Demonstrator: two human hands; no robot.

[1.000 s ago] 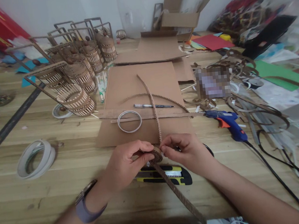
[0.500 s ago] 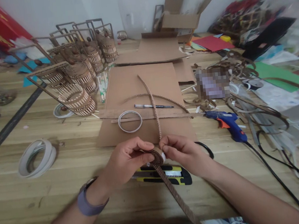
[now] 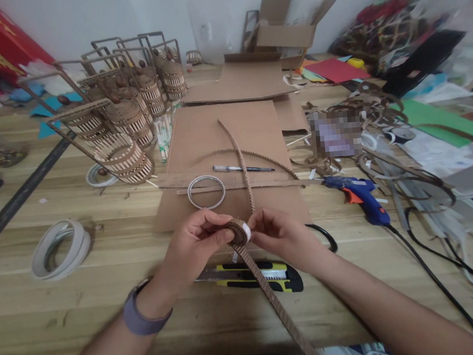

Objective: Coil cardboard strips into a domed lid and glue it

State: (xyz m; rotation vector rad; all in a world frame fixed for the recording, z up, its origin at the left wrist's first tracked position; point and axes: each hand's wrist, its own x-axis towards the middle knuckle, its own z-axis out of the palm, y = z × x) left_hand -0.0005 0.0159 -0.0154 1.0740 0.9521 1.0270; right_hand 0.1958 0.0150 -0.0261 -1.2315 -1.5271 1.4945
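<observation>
My left hand (image 3: 203, 241) pinches a small coil of brown corrugated cardboard strip (image 3: 237, 234) between thumb and fingers. A loose tail of the strip (image 3: 274, 296) runs down from the coil toward the table's front edge. On the coil's right side is a piece of white tape (image 3: 247, 231). My right hand (image 3: 280, 234) is closed, its thumb and fingertips at this tape. Below both hands lies a yellow and black utility knife (image 3: 257, 275), its blade pointing left. Just beyond them, two narrow corrugated strips (image 3: 244, 171) and a pen (image 3: 235, 168) lie on a cardboard sheet (image 3: 190, 126).
A blue glue gun (image 3: 356, 192) with a black cord lies to the right. Tape rolls (image 3: 61, 251) sit at left, another roll (image 3: 207, 192) on the cardboard. Several cardboard lanterns (image 3: 123, 160) stand back left. Tangled strips (image 3: 375, 104) and a cardboard box (image 3: 284, 32) are behind.
Both hands and the coil have shifted slightly left and up. More of the white tape and the coil's face shows, and my right fingertips have moved to the tape's edge.
</observation>
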